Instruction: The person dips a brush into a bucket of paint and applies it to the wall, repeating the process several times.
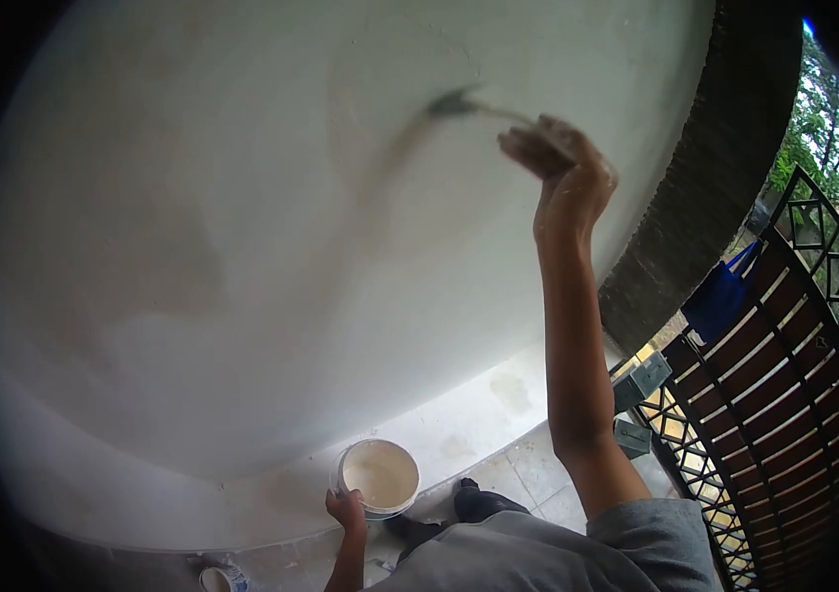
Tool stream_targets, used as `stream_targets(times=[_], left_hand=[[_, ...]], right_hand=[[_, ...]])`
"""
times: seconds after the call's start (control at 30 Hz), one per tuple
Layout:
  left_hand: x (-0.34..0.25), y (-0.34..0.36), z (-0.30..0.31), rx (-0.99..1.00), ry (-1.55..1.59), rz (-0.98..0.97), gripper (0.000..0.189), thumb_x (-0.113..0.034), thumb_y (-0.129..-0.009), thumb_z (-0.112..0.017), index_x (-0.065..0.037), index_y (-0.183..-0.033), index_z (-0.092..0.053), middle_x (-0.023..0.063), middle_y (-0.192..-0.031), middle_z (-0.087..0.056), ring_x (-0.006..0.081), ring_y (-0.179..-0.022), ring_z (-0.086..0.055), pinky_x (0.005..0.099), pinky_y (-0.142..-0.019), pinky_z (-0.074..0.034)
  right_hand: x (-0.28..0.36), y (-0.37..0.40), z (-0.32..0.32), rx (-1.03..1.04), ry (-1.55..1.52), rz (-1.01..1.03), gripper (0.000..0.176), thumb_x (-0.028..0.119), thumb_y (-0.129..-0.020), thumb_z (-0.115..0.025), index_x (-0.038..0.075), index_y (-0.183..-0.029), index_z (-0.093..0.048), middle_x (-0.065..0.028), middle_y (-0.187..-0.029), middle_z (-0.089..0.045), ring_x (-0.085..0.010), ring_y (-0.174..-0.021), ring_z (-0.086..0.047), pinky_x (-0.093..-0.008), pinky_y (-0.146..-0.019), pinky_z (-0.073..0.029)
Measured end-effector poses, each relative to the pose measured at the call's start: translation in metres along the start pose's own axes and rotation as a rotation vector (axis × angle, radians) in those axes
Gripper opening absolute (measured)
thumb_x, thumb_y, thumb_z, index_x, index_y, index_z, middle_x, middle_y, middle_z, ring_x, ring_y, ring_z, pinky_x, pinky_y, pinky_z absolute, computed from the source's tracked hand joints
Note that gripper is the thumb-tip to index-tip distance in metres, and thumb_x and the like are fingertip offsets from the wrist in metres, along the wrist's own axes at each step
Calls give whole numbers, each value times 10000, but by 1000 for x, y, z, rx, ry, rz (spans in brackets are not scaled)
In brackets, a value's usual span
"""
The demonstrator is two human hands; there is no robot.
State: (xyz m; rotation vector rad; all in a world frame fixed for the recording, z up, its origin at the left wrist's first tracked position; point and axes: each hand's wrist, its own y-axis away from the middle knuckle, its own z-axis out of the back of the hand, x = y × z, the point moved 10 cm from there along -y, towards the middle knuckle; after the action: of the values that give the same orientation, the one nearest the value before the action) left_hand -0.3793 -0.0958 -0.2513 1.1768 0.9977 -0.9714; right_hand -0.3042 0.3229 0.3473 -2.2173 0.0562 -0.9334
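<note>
My right hand (555, 148) is raised in front of the pale wall (271, 217), its fingers closed around the thin handle of a paintbrush (453, 102). The dark brush head points left and lies at or close to the wall; motion blur hides whether it touches. Lower down, my left hand (347, 508) grips the side of a white bucket (413, 490) near its rim. Inside the bucket is a cream-coloured liquid (380, 474), seen from above.
A smaller white container (222, 579) stands on the floor at the bottom left. To the right are a dark wall edge (695, 168), a brown slatted gate (774, 385), a blue bag (720, 301) hanging on it, and grey boxes (643, 383). Floor tiles (538, 469) show near my feet.
</note>
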Motion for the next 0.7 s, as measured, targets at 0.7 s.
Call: stream_targets(times=[0.7], left_hand=[[15,46,1,-222,15,-18,327,19,-536,-581,56,-855,-518,110,-779,-579,240,-682,-554,331,-674,-468]], right_hand=[[-9,32,-24,112,-189,2,201,51,-949,-500,-133,-951,-580,-195,-766,-646,-292,-712,-692,-381,-688,-592]])
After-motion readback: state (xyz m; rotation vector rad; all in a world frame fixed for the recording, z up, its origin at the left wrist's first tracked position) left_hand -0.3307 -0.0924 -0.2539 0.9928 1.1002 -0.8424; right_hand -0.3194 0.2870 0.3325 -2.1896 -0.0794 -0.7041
